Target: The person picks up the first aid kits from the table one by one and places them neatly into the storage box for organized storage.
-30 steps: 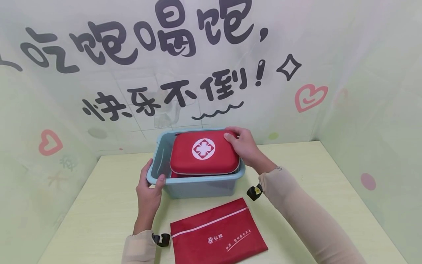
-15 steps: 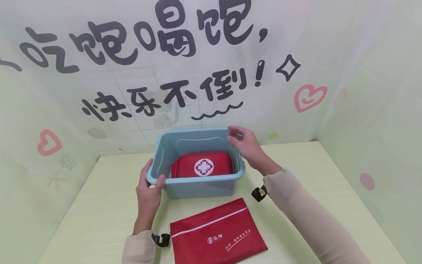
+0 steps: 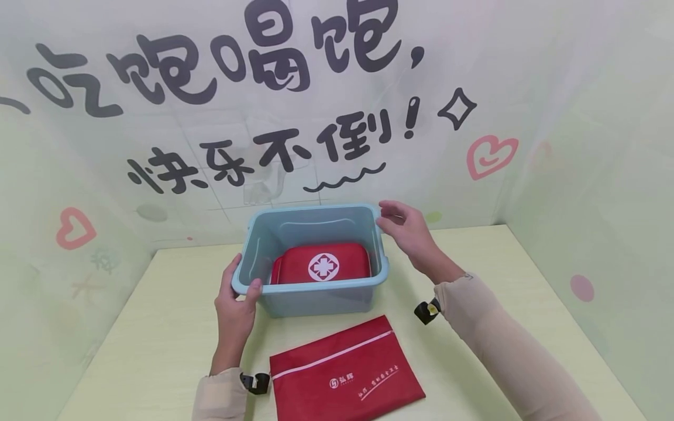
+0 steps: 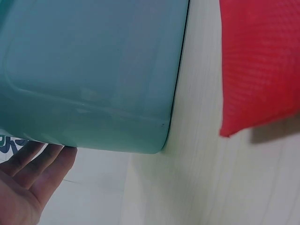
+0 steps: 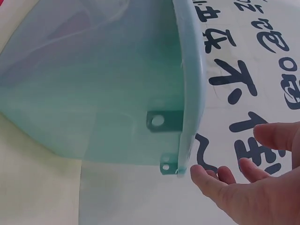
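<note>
A light-blue plastic storage bin (image 3: 316,299) stands on the table, long side towards me. My left hand (image 3: 235,313) holds its front left corner, thumb over the rim and fingers along the outside wall; in the left wrist view the fingers (image 4: 51,168) lie against that wall. Inside the bin lies a red first-aid case (image 3: 295,264) with a white cross emblem, its lower part hidden by the front wall. A further red edge shows at its left. My right hand (image 3: 408,231) is beside the back right rim, fingers loosely bent and holding nothing; the right wrist view shows its fingertips near the rim.
A flat red zip pouch (image 3: 342,356) with white print lies on the table (image 3: 152,345) in front of the bin. A pale wall sheet (image 3: 337,88) with black lettering rises close behind the bin.
My right hand has let go of the first-aid case, which dropped from the rim into the bin. That hand then moved slightly right. The left hand has kept its hold.
</note>
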A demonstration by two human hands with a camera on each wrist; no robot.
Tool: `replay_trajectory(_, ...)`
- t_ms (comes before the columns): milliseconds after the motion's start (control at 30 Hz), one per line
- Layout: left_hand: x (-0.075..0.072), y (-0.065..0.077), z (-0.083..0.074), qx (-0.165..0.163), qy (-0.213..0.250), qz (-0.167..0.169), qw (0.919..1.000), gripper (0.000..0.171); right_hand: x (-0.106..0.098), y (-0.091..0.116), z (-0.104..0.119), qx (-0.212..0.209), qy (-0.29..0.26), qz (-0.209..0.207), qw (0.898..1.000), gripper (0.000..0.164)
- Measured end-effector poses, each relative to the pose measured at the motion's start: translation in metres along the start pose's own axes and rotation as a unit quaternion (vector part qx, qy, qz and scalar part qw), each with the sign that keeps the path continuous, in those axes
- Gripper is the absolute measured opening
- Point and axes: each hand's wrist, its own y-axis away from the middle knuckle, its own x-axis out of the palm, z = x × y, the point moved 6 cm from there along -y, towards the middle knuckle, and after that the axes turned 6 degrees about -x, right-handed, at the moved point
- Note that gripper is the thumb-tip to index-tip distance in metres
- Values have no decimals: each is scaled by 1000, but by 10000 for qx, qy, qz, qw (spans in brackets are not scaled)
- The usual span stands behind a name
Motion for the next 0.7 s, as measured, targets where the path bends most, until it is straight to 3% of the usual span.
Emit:
replay_trajectory(467, 1, -6, 15, 103, -29, 18, 9999, 68, -11, 19, -15, 152, 106, 101, 9998, 52)
replay_trajectory(700, -2, 3, -4, 16, -65, 15, 10000, 66, -11, 27, -25, 210, 127, 164, 9996, 55)
